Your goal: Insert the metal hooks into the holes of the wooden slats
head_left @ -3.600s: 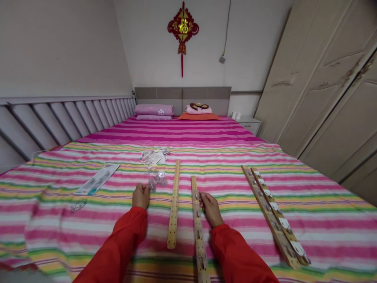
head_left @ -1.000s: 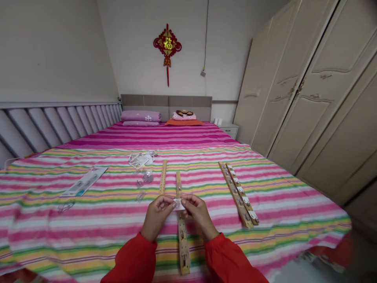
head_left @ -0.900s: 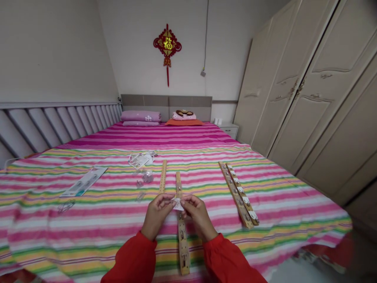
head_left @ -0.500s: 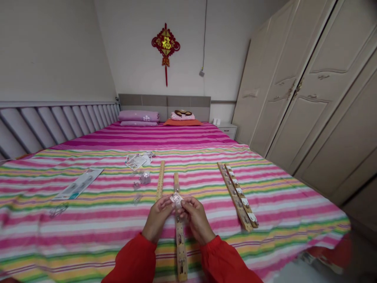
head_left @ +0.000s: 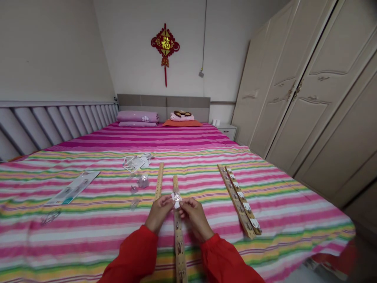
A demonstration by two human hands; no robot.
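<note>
My left hand (head_left: pixel 158 214) and my right hand (head_left: pixel 194 217) meet over a wooden strip (head_left: pixel 177 240) that lies lengthwise on the striped bed. Both pinch a small clear adhesive hook (head_left: pixel 176 198) with a white backing, held just above the strip's far part. The strip carries several small hooks along its near part. A second, bare wooden strip (head_left: pixel 159 185) lies just left of it. Both sleeves are red.
Two more strips with white hooks (head_left: pixel 240 198) lie to the right. Loose clear hooks (head_left: pixel 141 181), opened wrappers (head_left: pixel 134 162) and a long package card (head_left: pixel 73 188) lie to the left. Pillows (head_left: pixel 137 116) sit at the headboard; wardrobe doors (head_left: pixel 318 98) stand along the right.
My left hand picked a clear hook from the pile at left and brought it to the right hand over the strip. In the last second both hands lowered it slightly toward the strip.
</note>
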